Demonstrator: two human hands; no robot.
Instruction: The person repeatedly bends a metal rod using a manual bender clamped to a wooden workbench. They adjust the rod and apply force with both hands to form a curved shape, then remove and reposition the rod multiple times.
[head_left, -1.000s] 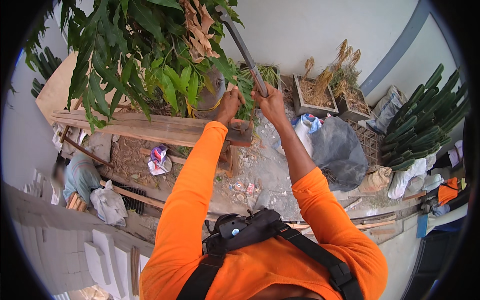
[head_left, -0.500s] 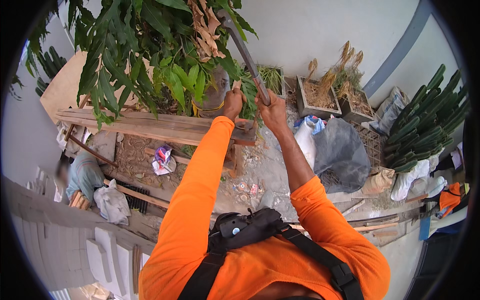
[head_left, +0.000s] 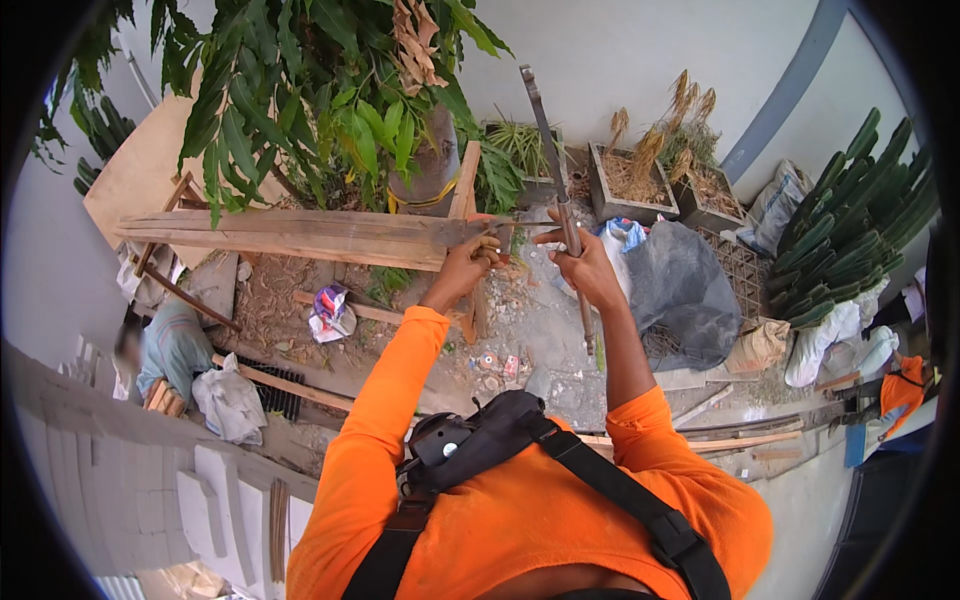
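A long metal bar [head_left: 541,120], hooked at its far tip, stands slanted in my right hand [head_left: 583,262]. The hand wraps round it below its middle, with one finger stretched left. My left hand [head_left: 470,268] has curled fingers at the right end of the wooden bench [head_left: 290,232]; what they hold is hidden. Just beyond its knuckles a thin dark rod [head_left: 526,223] reaches across toward the bar. An upright wooden slat [head_left: 465,182] rises from the bench end, beside a reddish piece [head_left: 497,233] partly behind the left hand.
A leafy tree [head_left: 290,100] overhangs the bench. Concrete planters [head_left: 625,205], a black plastic sheet [head_left: 685,290] and cacti [head_left: 850,225] stand right. Rubble [head_left: 500,360], planks [head_left: 280,380] and sacks [head_left: 228,400] lie around. Another person in orange [head_left: 903,395] is at far right.
The bar has swung right and come nearer me, its lower end now below my right hand. My left hand has dropped from beside the slat to the near side of the bench end.
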